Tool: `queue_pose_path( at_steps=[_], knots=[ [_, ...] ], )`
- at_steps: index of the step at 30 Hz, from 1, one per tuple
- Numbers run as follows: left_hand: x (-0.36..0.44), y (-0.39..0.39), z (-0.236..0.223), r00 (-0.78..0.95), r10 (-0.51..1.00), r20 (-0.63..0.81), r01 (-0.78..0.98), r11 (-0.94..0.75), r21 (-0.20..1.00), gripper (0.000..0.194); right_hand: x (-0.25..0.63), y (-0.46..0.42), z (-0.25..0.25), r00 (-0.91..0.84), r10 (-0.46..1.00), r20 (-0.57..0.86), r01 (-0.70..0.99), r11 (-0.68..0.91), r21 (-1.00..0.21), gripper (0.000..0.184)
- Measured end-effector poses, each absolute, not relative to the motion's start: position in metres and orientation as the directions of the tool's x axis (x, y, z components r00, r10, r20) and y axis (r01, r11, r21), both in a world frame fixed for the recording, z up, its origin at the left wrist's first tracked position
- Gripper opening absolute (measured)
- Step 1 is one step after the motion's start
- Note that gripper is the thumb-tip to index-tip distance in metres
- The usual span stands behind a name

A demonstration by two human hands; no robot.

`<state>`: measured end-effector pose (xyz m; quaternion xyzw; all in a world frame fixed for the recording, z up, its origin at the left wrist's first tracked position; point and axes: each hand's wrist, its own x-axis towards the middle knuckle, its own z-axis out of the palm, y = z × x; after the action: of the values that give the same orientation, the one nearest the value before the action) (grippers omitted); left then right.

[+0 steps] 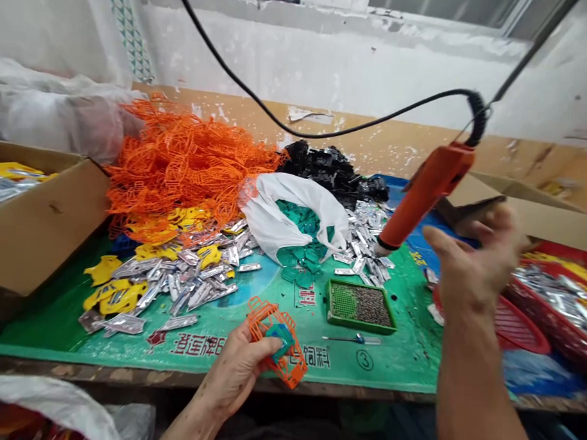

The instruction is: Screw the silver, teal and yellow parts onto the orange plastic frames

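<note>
Over the table's near edge (364, 390), I see left hand (240, 362) pinching green piece (284, 335) against orange frame (295, 376) — seemingly steadying both — right hand (477, 268) loosely spread.

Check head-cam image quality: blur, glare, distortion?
Head view: right hand looks soft, perhaps motion blur; left hand crisper. Head view: glints on silver pieces and black pile. Head view: likely wide-angle stretch, right forearm elongated near the bottom edge.

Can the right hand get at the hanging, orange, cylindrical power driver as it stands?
Probably yes: the right hand is raised, open and apparently empty beside the orange driver, with nothing visible between them.
</note>
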<state>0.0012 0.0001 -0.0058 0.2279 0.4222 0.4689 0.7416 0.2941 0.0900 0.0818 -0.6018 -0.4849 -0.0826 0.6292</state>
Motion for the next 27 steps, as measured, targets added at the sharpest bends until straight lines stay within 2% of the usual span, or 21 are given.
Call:
queue_pose_path(
  at_steps=[1,2,5,7,10,14,20,27],
  knots=[
    [0.004,0.000,-0.006,0.226,0.884,-0.409,-0.501,0.465,0.730,0.043,0.300,0.106,0.091,0.555,0.586,0.590,0.527,0.302,-0.795,0.095],
    [0.007,0.001,-0.006,0.243,0.881,-0.406,-0.496,0.473,0.728,0.042,0.301,0.121,0.099,0.518,0.664,0.540,0.458,0.318,-0.830,0.090],
    [0.015,0.001,-0.008,0.261,0.879,-0.399,-0.479,0.476,0.737,0.034,0.282,0.154,0.107,0.349,0.851,0.393,0.246,0.322,-0.914,0.062],
    [0.017,0.001,-0.009,0.258,0.879,-0.400,-0.465,0.477,0.746,0.032,0.264,0.163,0.105,0.272,0.902,0.336,0.148,0.305,-0.941,0.054],
    [0.015,0.002,-0.011,0.252,0.875,-0.413,-0.448,0.484,0.752,0.034,0.244,0.157,0.095,0.264,0.912,0.313,0.075,0.304,-0.950,0.050],
    [0.013,0.004,-0.012,0.232,0.874,-0.427,-0.446,0.486,0.751,0.033,0.233,0.131,0.078,0.332,0.891,0.310,0.053,0.311,-0.949,0.046],
    [0.021,0.006,-0.013,0.223,0.867,-0.446,-0.464,0.497,0.734,0.037,0.230,0.106,0.053,0.477,0.816,0.325,0.132,0.299,-0.945,0.028],
    [0.021,0.007,-0.022,0.263,0.850,-0.457,-0.435,0.527,0.730,0.033,0.236,0.110,0.041,0.572,0.751,0.329,0.193,0.266,-0.944,0.028]
  ],
)
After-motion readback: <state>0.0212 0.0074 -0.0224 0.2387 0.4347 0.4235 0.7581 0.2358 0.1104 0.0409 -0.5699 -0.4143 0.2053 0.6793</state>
